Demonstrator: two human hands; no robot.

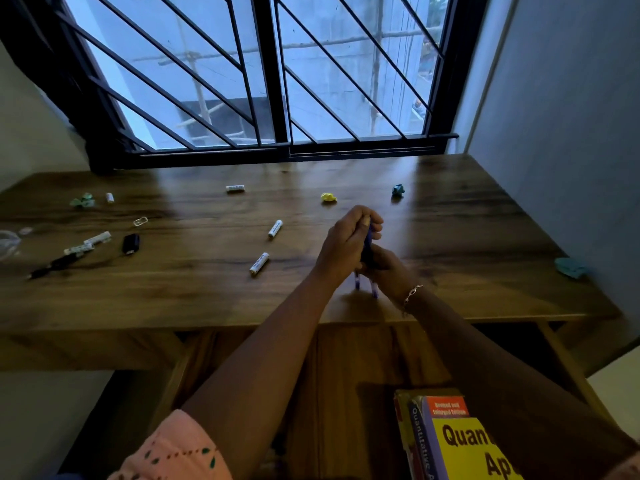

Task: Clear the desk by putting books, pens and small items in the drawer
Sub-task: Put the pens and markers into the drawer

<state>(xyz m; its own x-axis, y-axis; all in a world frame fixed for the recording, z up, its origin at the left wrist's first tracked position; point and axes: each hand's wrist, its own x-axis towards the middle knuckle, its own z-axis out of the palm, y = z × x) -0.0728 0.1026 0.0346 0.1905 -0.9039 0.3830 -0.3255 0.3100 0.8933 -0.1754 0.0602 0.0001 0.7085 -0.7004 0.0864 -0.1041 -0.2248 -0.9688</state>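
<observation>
Both hands are closed round a bundle of blue pens [367,244], the left hand [346,237] gripping high on the barrels and the right hand [384,268] low, probably squaring them up so they drop in together. The open drawer [346,362], with books [450,441] in it, lies just below the grip. Batteries [275,228] lie to its left and paper scraps [328,197] beyond it.

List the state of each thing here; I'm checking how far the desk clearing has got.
pens: bundled upright above the desk
left grip: curled round the pens
right grip: curled round the pens, lower
drawer: open
books: lying in the drawer
batteries: lying loose on the desk
yellow paper: crumpled, on the desk
</observation>
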